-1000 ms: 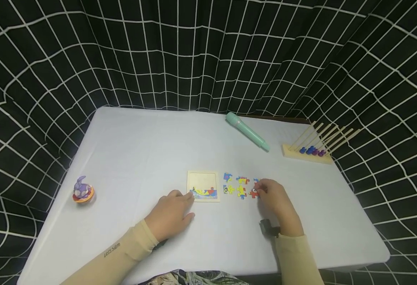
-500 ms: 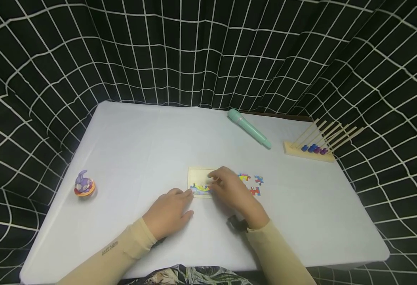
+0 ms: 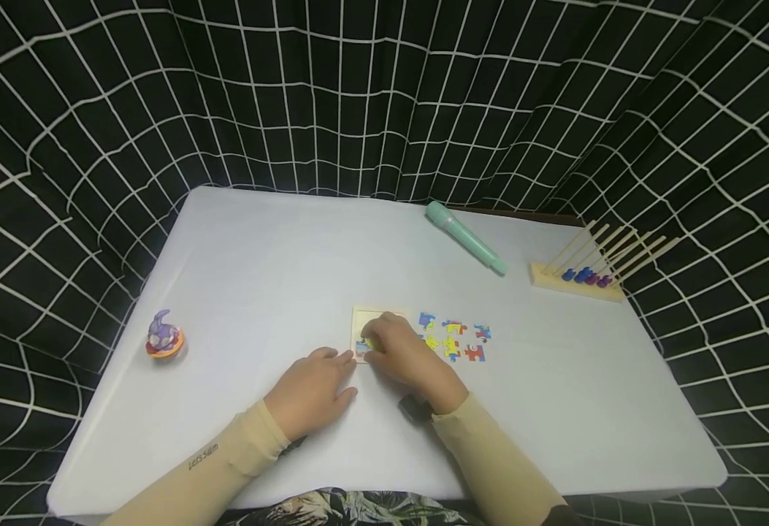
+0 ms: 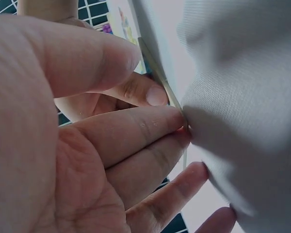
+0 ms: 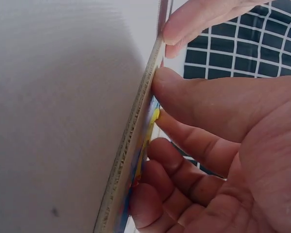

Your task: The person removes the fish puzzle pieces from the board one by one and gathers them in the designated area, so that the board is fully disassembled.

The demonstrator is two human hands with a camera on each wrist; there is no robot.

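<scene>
A square wooden puzzle board [image 3: 379, 309] lies on the table, with a row of coloured pieces along its near side, mostly covered by my right hand. My left hand [image 3: 310, 391] rests palm down with its fingers extended, fingertips at the board's near left corner. My right hand [image 3: 402, 356] reaches over the board. In the right wrist view its thumb [image 5: 184, 92] lies at the board's edge, and the index fingertip touches a yellow part [image 5: 156, 114] of the picture. I cannot tell whether it pinches a piece. Several loose puzzle pieces [image 3: 453, 326] lie right of the board in two rows.
A green toy microphone [image 3: 466, 237] lies at the back right. Beyond it stands a wooden peg rack [image 3: 578, 283] with blue and purple pieces on it. A purple toy figure [image 3: 163, 334] in an orange base sits at the left. Dark netting-patterned curtain [image 3: 331, 109] surrounds the white table.
My right hand has moved left from the loose pieces onto the board, and its fingers now bend over the lower row. My left hand has stayed at the corner. The loose pieces remain in place.
</scene>
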